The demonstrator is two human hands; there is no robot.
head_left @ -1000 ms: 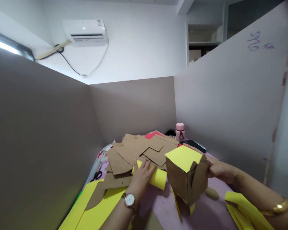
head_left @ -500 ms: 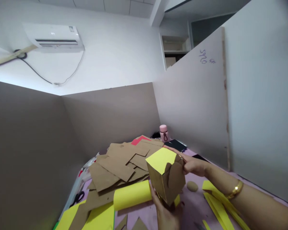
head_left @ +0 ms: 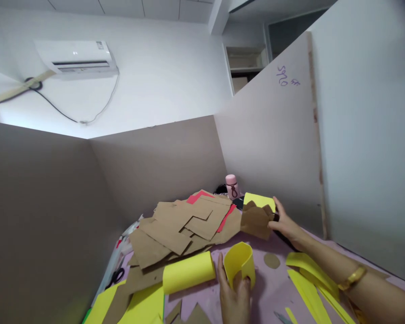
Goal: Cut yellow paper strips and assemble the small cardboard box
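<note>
Yellow tube point(head_left: 239, 257), near side of tabletop point(head_left: 270, 292), in L hand point(head_left: 234, 297), near wall pinched between digits; resting or lifted, can't tell from where I stand. Appears lt. & springy, prob. dents under hard pinch; take low on wall. Yellow roll point(head_left: 189, 272) lies just left, no hand on it. Farther off, R hand point(head_left: 285, 226) grips cardboard box point(head_left: 255, 222) at right end. Looks lt., stiffer; scalloped edge apt to crease, hold by flat sides.

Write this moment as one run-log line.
left hand: holds yellow roll | right hand: grips box | second roll: on its side | disc: on table
</note>
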